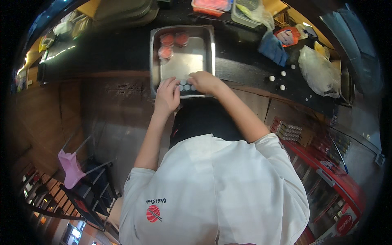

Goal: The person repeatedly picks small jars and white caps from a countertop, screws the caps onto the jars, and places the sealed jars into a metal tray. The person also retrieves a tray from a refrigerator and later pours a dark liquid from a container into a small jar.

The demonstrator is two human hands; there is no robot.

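A rectangular metal tray [153, 61] lies at the counter's front edge. Several small round grey-white pieces [187, 87] sit close together in its near part; their kind is too small to tell. My left hand [166, 96] rests beside them at the tray's near left, fingers stretched out and open. From the right, my right hand [205, 83] reaches over the tray, its fingers bent and closed at one of the round pieces. Three round clear tubs with red-orange contents [181, 39] stand in the tray's far left corner.
Small white cylinders [272, 78] are scattered on the dark counter [110, 57] to the right. Beyond them lie a clear plastic bag [320, 71], a blue cloth [272, 51] and an orange pack [288, 36]. Plastic containers [212, 5] stand at the back. A red fridge [326, 163] is at the lower right.
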